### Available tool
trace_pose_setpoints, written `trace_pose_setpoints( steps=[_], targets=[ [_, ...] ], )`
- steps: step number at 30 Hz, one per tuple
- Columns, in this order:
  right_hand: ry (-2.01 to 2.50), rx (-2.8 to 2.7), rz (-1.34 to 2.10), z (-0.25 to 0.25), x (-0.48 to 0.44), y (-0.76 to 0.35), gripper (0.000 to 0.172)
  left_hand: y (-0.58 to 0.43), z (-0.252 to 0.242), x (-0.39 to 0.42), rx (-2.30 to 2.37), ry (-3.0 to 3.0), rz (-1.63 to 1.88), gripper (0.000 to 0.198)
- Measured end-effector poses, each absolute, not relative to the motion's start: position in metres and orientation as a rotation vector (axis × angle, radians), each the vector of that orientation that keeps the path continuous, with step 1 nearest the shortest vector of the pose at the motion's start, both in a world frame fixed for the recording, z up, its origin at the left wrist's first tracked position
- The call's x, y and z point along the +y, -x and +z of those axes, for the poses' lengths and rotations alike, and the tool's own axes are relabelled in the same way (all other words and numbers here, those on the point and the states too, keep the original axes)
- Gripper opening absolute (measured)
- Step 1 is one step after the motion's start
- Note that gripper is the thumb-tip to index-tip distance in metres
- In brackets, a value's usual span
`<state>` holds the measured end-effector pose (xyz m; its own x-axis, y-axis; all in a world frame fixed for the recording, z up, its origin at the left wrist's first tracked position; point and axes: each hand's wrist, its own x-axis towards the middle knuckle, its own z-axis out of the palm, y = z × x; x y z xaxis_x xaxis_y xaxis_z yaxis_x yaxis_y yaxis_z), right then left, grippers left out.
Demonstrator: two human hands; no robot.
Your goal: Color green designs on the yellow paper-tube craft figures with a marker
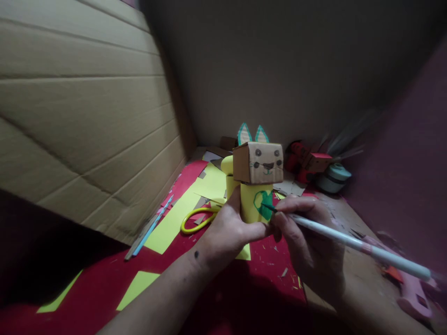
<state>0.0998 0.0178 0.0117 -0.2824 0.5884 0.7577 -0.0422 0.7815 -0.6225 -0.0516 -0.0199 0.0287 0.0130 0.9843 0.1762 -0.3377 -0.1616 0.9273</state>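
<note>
My left hand [237,223] is wrapped round the yellow body of a paper animal figure [247,204]. Its cardboard box head [266,164] has a drawn face and two pointed ears outlined in green. My right hand [307,228] grips a white marker [335,237] near its tip. The dark tip touches a green heart [264,204] on the body's front; green fills its right side, while part of the left is still yellow inside the outline. Behind my left wrist lie the yellow handles of scissors [197,220], their blades hidden.
A large cardboard panel [87,102] rises on the left. Yellow paper pieces [167,232], scraps and a blue pencil-like stick [153,225] lie on the red sheet [216,298]. At right are a red box figure [316,162], a pale round container [333,178] and a pink tool [414,293].
</note>
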Motion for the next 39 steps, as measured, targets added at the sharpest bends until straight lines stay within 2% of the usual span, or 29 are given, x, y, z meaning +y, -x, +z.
trace_pose_setpoints(
  steps=[18,39],
  targets=[
    [0.418,-1.747,0.664,0.0104,0.0167,-0.1002,0.022,0.0520,0.0253,-0.0192,0.834,-1.064,1.446,0.057],
    [0.355,-1.733,0.698,0.0103,0.0174,-0.0991,0.025,0.0526,0.0220,-0.0186,0.808,-1.050,1.444,0.049]
  ],
)
